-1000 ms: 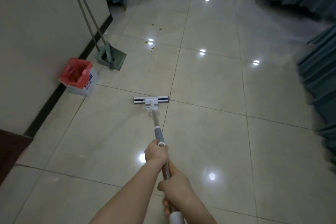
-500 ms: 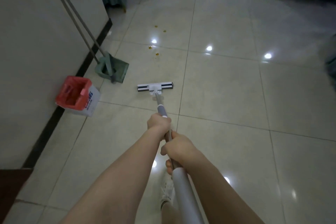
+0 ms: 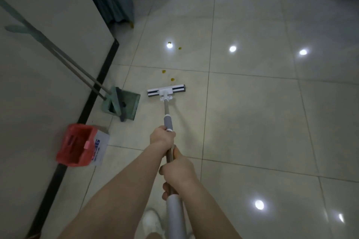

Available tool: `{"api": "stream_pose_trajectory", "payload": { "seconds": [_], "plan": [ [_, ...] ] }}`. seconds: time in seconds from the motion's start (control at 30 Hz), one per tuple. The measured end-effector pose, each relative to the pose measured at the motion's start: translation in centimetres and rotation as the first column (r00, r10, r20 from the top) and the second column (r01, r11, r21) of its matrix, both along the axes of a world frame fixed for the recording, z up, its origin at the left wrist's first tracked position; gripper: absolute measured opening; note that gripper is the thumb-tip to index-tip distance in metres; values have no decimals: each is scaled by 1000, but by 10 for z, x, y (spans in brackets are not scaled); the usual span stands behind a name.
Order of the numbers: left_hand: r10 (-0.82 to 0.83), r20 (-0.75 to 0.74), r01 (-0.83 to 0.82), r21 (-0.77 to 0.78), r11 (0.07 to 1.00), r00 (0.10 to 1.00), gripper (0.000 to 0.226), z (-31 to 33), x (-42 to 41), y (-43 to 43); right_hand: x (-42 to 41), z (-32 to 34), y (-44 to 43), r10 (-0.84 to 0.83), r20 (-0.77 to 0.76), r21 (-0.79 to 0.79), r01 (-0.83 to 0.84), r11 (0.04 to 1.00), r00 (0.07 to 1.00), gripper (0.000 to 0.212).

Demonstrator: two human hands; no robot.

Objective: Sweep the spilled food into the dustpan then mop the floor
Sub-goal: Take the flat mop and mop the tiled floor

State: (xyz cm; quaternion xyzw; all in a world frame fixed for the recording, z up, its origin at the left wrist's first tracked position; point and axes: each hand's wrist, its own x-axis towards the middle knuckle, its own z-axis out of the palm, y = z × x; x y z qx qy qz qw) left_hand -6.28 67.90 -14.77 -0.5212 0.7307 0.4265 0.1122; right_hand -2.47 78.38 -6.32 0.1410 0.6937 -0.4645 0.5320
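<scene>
MOPPING | clenching white flat-headed metal-poled mop [image 3: 166,90] with left hand [image 3: 162,137] and right hand [image 3: 176,170] | head just right of green plastic dustpan [image 3: 134,106] | yellow food crumbs [image 3: 172,79] beyond dustpan, unswept | best: keep flat, push gently

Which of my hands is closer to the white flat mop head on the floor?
Left. The left hand grips the metal mop handle farther forward, closer to the white flat mop head; the right hand holds the handle behind it, nearer the body.

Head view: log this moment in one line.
left hand, right hand: grip white flat mop | head: near yellow food bits | green dustpan: idle
</scene>
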Motion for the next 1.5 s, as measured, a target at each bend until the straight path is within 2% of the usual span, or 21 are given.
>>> {"api": "stream_pose_trajectory", "payload": {
  "seconds": [0.13,0.23,0.43,0.5,0.57,0.7,0.83,0.93,1.03,1.17,1.4,1.5],
  "plan": [
    [-23,0,23,-15,1000,1000,26,-5,-59,-54,-61,-5,-54,44,-87,7,-43,999,995,74],
    [-30,-31,29,-10,1000,999,24,-13,-114,-101,-112,-14,-100,13,-69,-25,-15,1000,997,75],
    [-27,-71,25,-38,999,997,23,-43,-260,-225,-252,-46,-220,6,-141,-35,-11,999,990,73],
    [-23,-92,20,-37,999,995,23,-56,-321,-269,-312,-57,-262,3,-134,-54,-10,998,991,66],
    [-31,-90,26,-57,998,995,22,-64,-382,-311,-372,-64,-301,-40,-132,-70,31,997,990,60],
    [-65,-94,58,-82,995,993,22,-82,-493,-372,-478,-89,-360,-179,-55,-123,172,977,982,63],
    [-40,-97,34,-63,997,995,20,-107,-553,-409,-532,-122,-398,-245,-18,-147,240,960,969,66],
    [-2,-116,-1,-29,1000,993,15,-119,-554,-405,-530,-137,-396,-243,16,-147,242,959,970,70],
    [37,-127,-30,56,998,991,12,-118,-529,-381,-504,-136,-374,-268,35,-137,270,953,963,64],
    [-9,-119,17,66,998,993,13,-106,-484,-351,-457,-124,-344,-294,21,-143,294,945,955,62],
    [-128,-105,139,105,985,986,13,-75,-328,-252,-303,-79,-245,-272,-22,-96,269,959,962,56],
    [-192,-113,205,114,972,975,15,-65,-248,-192,-227,-57,-185,-230,-49,-53,227,972,972,61]
  ]
}}
